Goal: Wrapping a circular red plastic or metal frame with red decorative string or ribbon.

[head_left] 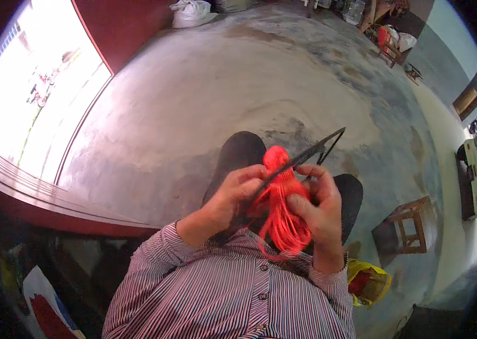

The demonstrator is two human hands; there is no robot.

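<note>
Over my lap is a bright red-orange tassel of cord (287,217), with a round knob at its top and loose looped strands hanging below. A thin black strip (312,150) crosses the tassel slantwise and bends back sharply at its upper right end. My left hand (237,195) is closed at the tassel's left side, where the strip passes by its fingers. On the other side, my right hand (318,203) grips the tassel, its thumb lying against the strands. The strip's lower end is hidden near my left hand.
A small wooden stool (410,226) stands on the concrete floor to the right. Close by my right elbow lies a yellow bag (369,281). An open doorway (41,101) is at the left. A white sack (191,13) sits at the far wall.
</note>
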